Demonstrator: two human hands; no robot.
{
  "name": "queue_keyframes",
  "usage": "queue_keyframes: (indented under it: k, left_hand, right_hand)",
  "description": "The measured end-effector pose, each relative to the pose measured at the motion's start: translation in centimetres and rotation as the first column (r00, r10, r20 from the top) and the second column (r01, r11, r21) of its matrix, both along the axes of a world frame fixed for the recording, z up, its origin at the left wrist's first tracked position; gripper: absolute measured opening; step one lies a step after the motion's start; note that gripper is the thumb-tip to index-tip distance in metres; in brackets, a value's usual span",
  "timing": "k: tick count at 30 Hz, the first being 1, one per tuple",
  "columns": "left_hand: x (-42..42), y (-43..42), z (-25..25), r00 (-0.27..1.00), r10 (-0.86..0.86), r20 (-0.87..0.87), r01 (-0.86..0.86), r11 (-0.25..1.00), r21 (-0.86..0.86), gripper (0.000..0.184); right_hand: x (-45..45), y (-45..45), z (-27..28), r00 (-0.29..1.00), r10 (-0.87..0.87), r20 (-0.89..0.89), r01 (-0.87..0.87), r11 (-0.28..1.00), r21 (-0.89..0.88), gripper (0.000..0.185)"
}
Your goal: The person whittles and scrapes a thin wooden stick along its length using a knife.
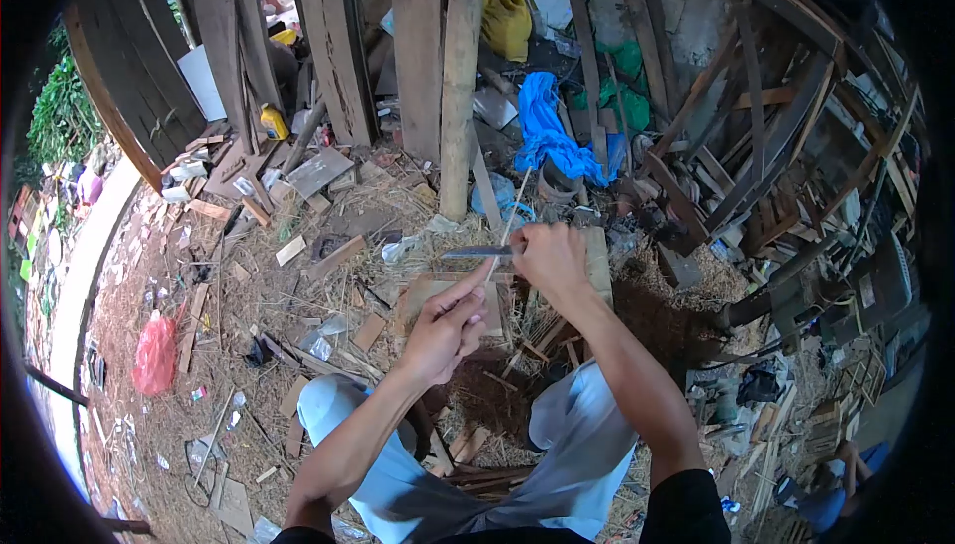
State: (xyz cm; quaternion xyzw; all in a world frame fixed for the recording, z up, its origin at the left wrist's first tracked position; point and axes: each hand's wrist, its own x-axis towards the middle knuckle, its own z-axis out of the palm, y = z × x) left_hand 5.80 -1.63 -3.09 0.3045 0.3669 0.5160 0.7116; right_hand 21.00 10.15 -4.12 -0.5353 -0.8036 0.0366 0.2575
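Right hand [552,258]: fingers closed round the handle end of a knife [476,252]; blade lies roughly level, extending toward the person's left. Left hand [450,335]: index finger extended, other fingers curled, just below the blade. A thin pale strip [518,194] runs slantwise from above the blade, crosses it near the right hand, and reaches the left index fingertip; cannot tell whether the left fingers pinch it.

Below the hands: person's knees in light grey-blue trousers [368,450], spread apart, with wood scraps on the ground between them. Pale board [598,264] just beside the right hand, on its far side from the knife.

Beyond the hands: round wooden post [458,87], upright; bright blue plastic sheet [542,126] right of it; yellow bag [506,22] and green plastic [625,82] farther back. Wide plank [418,57] stands left of the post.

Left side: yellow bottle [273,122] near the planks; translucent red plastic bag [154,355] on straw-strewn ground [288,305].

Right side: heaped timber [786,156]. Lower right edge: another person's bare arm [849,466], partly visible.
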Motion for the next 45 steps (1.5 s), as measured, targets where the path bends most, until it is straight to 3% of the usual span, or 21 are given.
queue_keyframes:
  k: [2, 3, 6, 8, 10, 13, 15, 16, 18, 23, 25, 30, 32, 33, 35, 40, 44, 45]
  left_hand:
    - [0.0, -0.7, 0.1, 0.998, -0.041, -0.040, 0.038, 0.997, -0.068, 0.040]
    - [0.0, -1.1, 0.1, 0.994, -0.077, -0.076, 0.066, 0.989, -0.136, 0.041]
    - [0.5, -1.8, 0.0, 0.990, -0.140, -0.035, 0.136, 0.986, -0.093, 0.042]
    - [0.4, -0.9, -0.1, 0.993, -0.118, 0.001, 0.118, 0.990, -0.073, 0.043]
    - [-0.2, -0.2, -0.4, 0.990, -0.048, 0.130, 0.064, 0.991, -0.122, 0.043]
    - [-0.3, 0.1, -0.3, 0.982, -0.048, 0.181, 0.068, 0.992, -0.109, 0.044]
    - [-0.1, 0.0, -0.1, 0.976, -0.064, 0.206, 0.086, 0.992, -0.097, 0.044]
    - [0.0, 0.0, -0.1, 0.978, -0.049, 0.203, 0.073, 0.991, -0.111, 0.044]
    - [-0.1, -0.2, 0.1, 0.981, -0.036, 0.192, 0.062, 0.989, -0.131, 0.044]
    - [-0.3, -0.8, 0.6, 0.998, -0.038, 0.054, 0.041, 0.997, -0.061, 0.043]
    - [0.0, -1.3, 0.5, 0.997, -0.071, 0.015, 0.071, 0.996, -0.046, 0.043]
    - [0.6, -0.5, -0.1, 0.999, -0.046, 0.029, 0.047, 0.999, -0.023, 0.041]
    - [0.8, -0.6, -0.7, 1.000, -0.024, 0.020, 0.025, 0.999, -0.034, 0.039]
    - [0.8, -0.7, -0.8, 1.000, -0.009, 0.004, 0.009, 0.999, -0.045, 0.037]
    - [0.5, -0.6, -0.3, 0.999, 0.003, -0.039, -0.005, 0.999, -0.048, 0.038]
    - [0.3, -0.1, -0.4, 0.994, 0.029, -0.109, -0.028, 1.000, 0.013, 0.038]
    - [0.0, -1.3, 0.7, 0.993, 0.002, -0.121, 0.000, 1.000, 0.011, 0.040]
    - [0.0, -1.8, 0.4, 0.989, -0.085, -0.118, 0.086, 0.996, 0.006, 0.041]
  right_hand:
    - [1.0, 1.5, 0.2, 0.971, -0.235, 0.032, 0.236, 0.971, -0.028, 0.019]
    - [2.3, 2.3, 0.5, 0.971, -0.238, 0.030, 0.239, 0.971, -0.022, 0.019]
    - [4.5, 3.6, 0.5, 0.942, -0.336, -0.007, 0.336, 0.940, 0.057, 0.022]
    - [4.2, 2.6, -0.1, 0.918, -0.320, -0.236, 0.292, 0.945, -0.145, 0.022]
    - [3.7, 1.5, 0.4, 0.925, -0.289, -0.246, 0.255, 0.953, -0.161, 0.023]
    - [1.7, -0.3, 0.7, 0.945, -0.138, -0.298, 0.099, 0.985, -0.145, 0.022]
    - [0.0, -1.7, -0.7, 0.989, 0.147, -0.028, -0.147, 0.989, -0.018, 0.019]
    - [-0.5, -2.1, -0.6, 0.989, 0.142, -0.032, -0.143, 0.990, -0.022, 0.019]
    - [-1.4, -3.0, 0.4, 0.983, 0.128, 0.128, -0.128, 0.992, -0.011, 0.017]
    - [0.4, 0.0, 0.4, 0.998, -0.026, 0.055, 0.024, 0.999, 0.037, 0.017]
    - [2.1, 1.4, 1.1, 0.980, -0.200, 0.023, 0.201, 0.979, -0.032, 0.017]
    - [1.2, -1.0, 0.0, 0.992, -0.104, 0.073, 0.101, 0.994, 0.041, 0.016]
    - [-0.3, -3.0, -0.4, 0.984, 0.140, 0.114, -0.146, 0.988, 0.049, 0.019]
    - [-0.5, -3.0, 0.1, 0.984, 0.143, 0.109, -0.149, 0.988, 0.050, 0.019]
    - [-0.7, -2.8, 0.9, 0.993, 0.106, 0.056, -0.102, 0.992, -0.074, 0.022]
    - [-0.3, -1.5, 0.7, 0.995, 0.060, 0.085, -0.060, 0.998, -0.004, 0.024]
    - [2.4, 2.5, 0.4, 0.947, -0.320, 0.010, 0.320, 0.945, -0.063, 0.029]
    - [3.7, 3.2, -0.1, 0.947, -0.320, 0.005, 0.320, 0.946, -0.056, 0.029]
